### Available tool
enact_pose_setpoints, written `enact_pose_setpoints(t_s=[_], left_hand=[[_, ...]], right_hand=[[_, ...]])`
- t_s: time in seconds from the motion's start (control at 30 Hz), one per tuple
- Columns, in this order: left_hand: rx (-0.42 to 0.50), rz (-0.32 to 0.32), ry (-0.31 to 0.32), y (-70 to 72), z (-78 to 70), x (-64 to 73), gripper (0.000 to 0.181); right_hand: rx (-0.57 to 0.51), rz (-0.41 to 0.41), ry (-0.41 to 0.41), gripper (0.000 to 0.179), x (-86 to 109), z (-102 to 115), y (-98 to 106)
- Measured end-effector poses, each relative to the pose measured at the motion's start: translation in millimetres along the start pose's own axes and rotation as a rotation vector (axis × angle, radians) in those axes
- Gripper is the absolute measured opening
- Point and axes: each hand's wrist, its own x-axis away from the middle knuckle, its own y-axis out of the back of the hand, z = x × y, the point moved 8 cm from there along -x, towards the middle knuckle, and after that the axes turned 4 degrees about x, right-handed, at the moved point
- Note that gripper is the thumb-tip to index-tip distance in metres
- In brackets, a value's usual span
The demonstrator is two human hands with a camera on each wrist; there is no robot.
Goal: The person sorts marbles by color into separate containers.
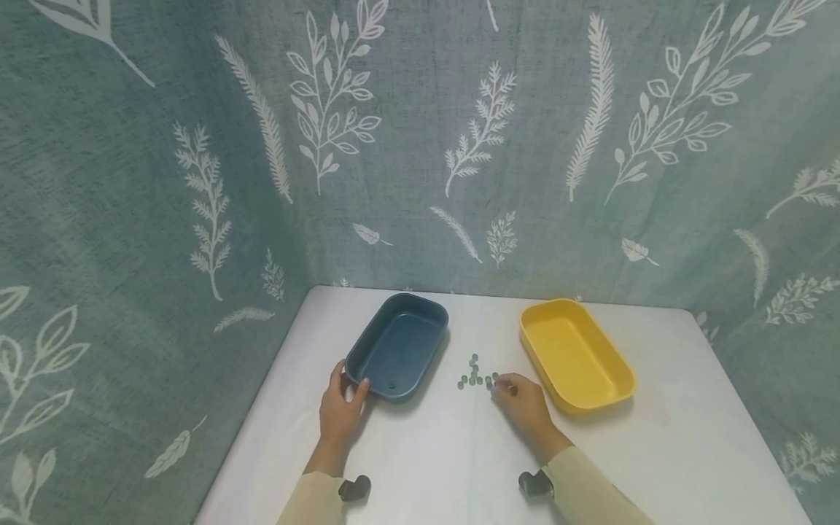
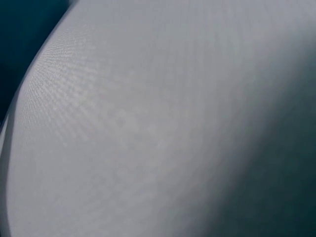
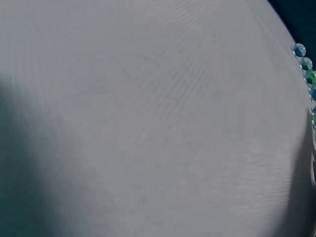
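The left hand (image 1: 340,410) grips the blue tray (image 1: 403,344) at its near corner; the right hand (image 1: 526,405) curls at the marbles (image 1: 472,378) on the table (image 1: 446,467), whether pinching one cannot be told. A low, light pinch should keep neighbouring marbles from rolling.

Blue-green marbles (image 1: 472,380) cluster beside a blue tray (image 1: 402,346).

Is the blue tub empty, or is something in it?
Not empty: a small greenish thing lies inside the blue tub, at the end near the left hand.
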Motion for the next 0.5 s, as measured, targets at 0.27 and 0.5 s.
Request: enact_pose_setpoints(t_s=[0.27, 0.5], left_hand=[[-0.002, 0.0, 0.012, -1.2, 2.9, -0.3, 0.073], [0.008, -0.012, 0.0, -1.1, 3.4, -0.7, 0.073]], right_hand=[[0.033, 0.02, 0.022, 0.024, 3.4, -0.3, -4.3], [0.124, 0.022, 0.072, 0.023, 3.3, 5.0, -6.0]])
